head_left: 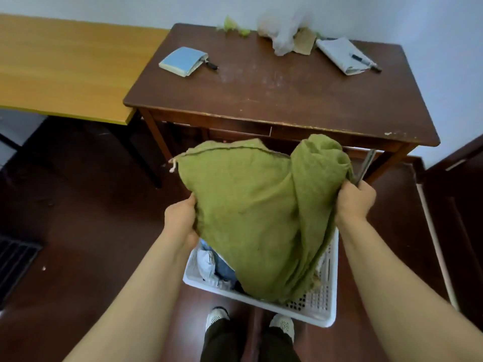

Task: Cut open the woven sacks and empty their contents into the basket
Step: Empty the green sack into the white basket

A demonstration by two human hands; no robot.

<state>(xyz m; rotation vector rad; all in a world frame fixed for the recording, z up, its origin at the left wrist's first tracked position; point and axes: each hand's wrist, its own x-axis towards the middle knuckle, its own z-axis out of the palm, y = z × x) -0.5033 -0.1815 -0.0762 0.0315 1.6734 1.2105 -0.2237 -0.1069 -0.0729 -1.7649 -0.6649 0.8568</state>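
No readable text anywhere; print on the folded paper is too blurred.

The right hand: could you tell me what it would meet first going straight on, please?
The right hand would probably meet the dark table's front edge beyond the green sack it grips; depth is unclear.

Limp green woven sack hangs over white perforated plastic basket. Left hand grips its left edge; right hand grips its right fold and a thin grey metal tool. Pale blue and white cloth lies in the basket.
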